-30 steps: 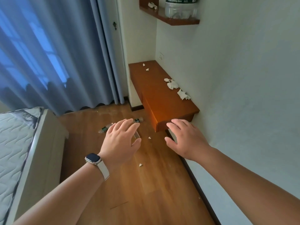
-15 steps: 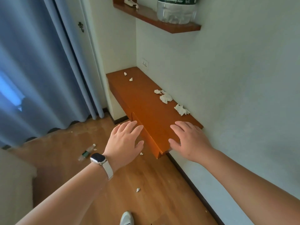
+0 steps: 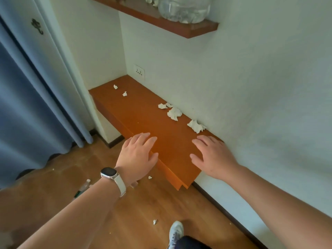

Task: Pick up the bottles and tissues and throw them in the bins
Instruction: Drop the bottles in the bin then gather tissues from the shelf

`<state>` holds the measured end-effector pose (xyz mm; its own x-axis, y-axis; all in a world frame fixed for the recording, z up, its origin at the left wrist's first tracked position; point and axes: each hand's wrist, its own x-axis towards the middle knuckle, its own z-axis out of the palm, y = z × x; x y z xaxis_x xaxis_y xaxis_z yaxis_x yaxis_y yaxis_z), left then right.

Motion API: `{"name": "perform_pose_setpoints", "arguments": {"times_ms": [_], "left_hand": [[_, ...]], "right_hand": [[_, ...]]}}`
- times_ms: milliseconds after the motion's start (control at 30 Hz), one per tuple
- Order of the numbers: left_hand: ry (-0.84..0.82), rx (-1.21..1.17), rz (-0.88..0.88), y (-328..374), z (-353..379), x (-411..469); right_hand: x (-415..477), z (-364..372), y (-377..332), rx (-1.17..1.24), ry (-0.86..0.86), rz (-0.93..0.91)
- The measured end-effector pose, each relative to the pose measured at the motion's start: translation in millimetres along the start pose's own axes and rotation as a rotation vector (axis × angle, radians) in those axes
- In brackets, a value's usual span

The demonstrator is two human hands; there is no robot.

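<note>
Several crumpled white tissues lie on the orange wooden desk [image 3: 143, 123]: one [image 3: 196, 126] by the wall just ahead of my right hand, a bigger one [image 3: 174, 113] beyond it, small bits [image 3: 124, 94] at the far end. My left hand [image 3: 137, 157] hovers open over the desk's front edge, a watch on its wrist. Over the desk's near end my right hand [image 3: 212, 155] is open and empty too. A small clear bottle [image 3: 84, 187] lies on the floor, partly hidden by my left forearm. Tiny tissue scraps [image 3: 154, 221] dot the floor.
A wall shelf [image 3: 179, 27] above the desk carries a large clear plastic bottle [image 3: 185, 9] and tissue bits. Blue curtains [image 3: 27, 105] hang at left. A wall socket [image 3: 139, 71] sits above the desk. My shoe [image 3: 177, 230] stands on the wooden floor. No bin is in view.
I have stepped closer to the desk and the view has swung right; the bed has dropped out of view. Both open hands now hover over the desk's near end.
</note>
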<state>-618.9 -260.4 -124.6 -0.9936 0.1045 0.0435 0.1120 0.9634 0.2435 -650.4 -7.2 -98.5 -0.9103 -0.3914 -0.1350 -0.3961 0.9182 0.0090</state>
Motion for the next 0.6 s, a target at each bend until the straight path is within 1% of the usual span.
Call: {"name": "perform_pose_setpoints", "arguments": {"times_ms": [133, 300, 433, 600], "left_hand": [[-0.061, -0.030, 0.006, -1, 14, 35], [-0.156, 0.015, -0.006, -1, 39, 83], [-0.172, 0.012, 0.001, 3, 48, 125], [-0.190, 0.036, 0.030, 8, 64, 189]], "right_hand": [[22, 12, 13, -0.004, -0.047, 0.053], [61, 26, 32, 0.042, -0.064, 0.103], [95, 28, 53, 0.102, -0.088, 0.161], [129, 44, 88, 0.139, -0.109, 0.189]]}}
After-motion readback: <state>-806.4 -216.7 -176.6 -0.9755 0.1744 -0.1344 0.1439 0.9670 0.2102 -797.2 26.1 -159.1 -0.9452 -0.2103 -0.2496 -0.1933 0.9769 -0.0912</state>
